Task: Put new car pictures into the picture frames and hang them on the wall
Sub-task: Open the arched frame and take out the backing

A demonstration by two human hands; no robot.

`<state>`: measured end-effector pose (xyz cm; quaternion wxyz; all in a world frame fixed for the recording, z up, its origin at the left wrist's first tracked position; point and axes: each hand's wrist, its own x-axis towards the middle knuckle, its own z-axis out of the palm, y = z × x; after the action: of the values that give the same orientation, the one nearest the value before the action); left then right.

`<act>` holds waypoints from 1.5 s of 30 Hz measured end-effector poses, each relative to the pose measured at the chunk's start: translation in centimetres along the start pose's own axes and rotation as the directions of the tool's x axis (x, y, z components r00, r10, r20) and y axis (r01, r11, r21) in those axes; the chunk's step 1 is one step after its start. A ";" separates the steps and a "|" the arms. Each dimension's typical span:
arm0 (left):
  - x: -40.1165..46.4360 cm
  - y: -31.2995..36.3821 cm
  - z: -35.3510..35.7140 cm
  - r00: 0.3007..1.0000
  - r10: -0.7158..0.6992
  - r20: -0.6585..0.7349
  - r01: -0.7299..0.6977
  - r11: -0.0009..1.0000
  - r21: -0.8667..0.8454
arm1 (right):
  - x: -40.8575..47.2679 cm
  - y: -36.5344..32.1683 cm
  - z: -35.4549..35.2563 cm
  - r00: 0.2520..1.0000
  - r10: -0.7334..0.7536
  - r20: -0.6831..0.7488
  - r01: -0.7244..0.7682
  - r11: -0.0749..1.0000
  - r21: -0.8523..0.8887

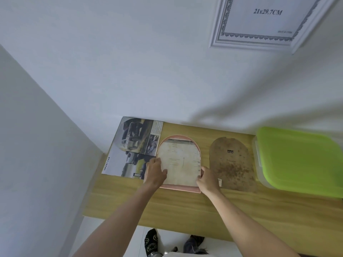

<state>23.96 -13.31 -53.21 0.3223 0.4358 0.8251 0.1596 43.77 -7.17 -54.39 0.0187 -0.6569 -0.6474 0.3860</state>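
My left hand (155, 171) presses down on the lower left corner of the pale arch-shaped paper insert (181, 162), fingers spread and fairly straight. My right hand (207, 178) is at the lower right corner, fingers curled at the edge of the insert; motion blur prevents confirming whether they pinch the paper or only the rim beneath it. The insert lies face-down inside the pink arch-topped picture frame (180, 189), which rests flat on the light wooden tabletop (185, 210).

Handling, as I judge it: the insert is a thin, light sheet that will bend and crease easily, so I should take it by its straight bottom edge or corners and seat it flat. The frame looks light and rigid; it is best held by its rim, both sides at once.

Just right of the frame lies the brown arch-shaped fibreboard backing panel (232, 164), stiff, with a small metal hanger. To the left, an open car magazine (133, 147) lies partly under the frame edge. At the far right stands a clear plastic storage box with a lime-green lid (300, 160).

The tabletop is smooth and abuts a white wall (148, 71). Higher up hangs a white moulded rectangular picture frame (267, 21) containing a size-label sheet.
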 end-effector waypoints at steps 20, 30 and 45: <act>-0.8 -0.7 2.3 0.997 0.065 -0.034 -0.060 0.991 0.118 | -2.0 -1.6 0.9 0.998 0.013 0.057 -0.006 0.994 -0.114; -1.7 0.8 0.5 0.993 -0.107 -0.053 0.056 0.813 -0.580 | -2.4 -2.0 0.6 0.999 0.051 0.006 -0.051 0.999 -0.017; -1.1 -1.8 -1.4 0.894 -0.285 0.345 0.412 0.224 -0.883 | -2.6 -2.4 -0.8 0.973 0.229 -0.016 -0.200 0.878 0.436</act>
<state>22.36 -15.22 -52.71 0.5858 -0.0229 0.6307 0.5085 42.58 -8.64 -51.34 0.1422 -0.7167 -0.4682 0.4969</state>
